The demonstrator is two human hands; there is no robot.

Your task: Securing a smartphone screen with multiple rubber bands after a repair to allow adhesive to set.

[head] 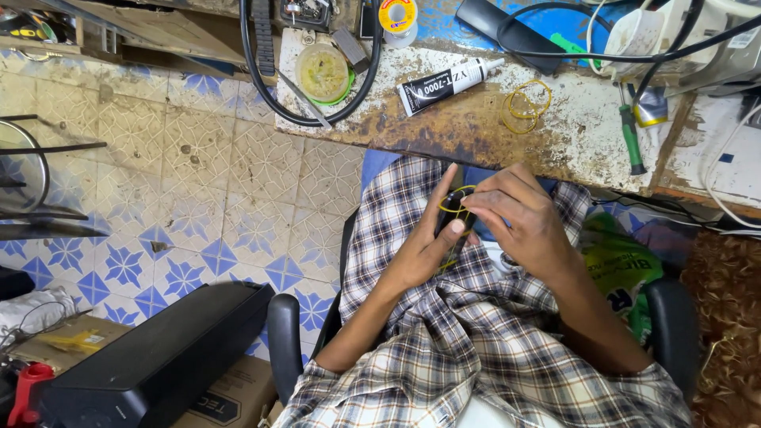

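Two hands are gripping a small black phone at frame centre, above the lap: left hand cradling it, right hand stretching a yellow rubber band around it. Probably light, rigid, slippery; edges suit holding.

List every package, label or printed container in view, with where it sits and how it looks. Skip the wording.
Glue tube: lying on the rusty workbench, black with a white band and white nozzle.
Solder spool: bench's far edge, round yellow label.
Green bag: beside the right hand, printed plastic, crumpled.
Cardboard box: on the floor at lower left, brown, under a long black case.
No screens in view.
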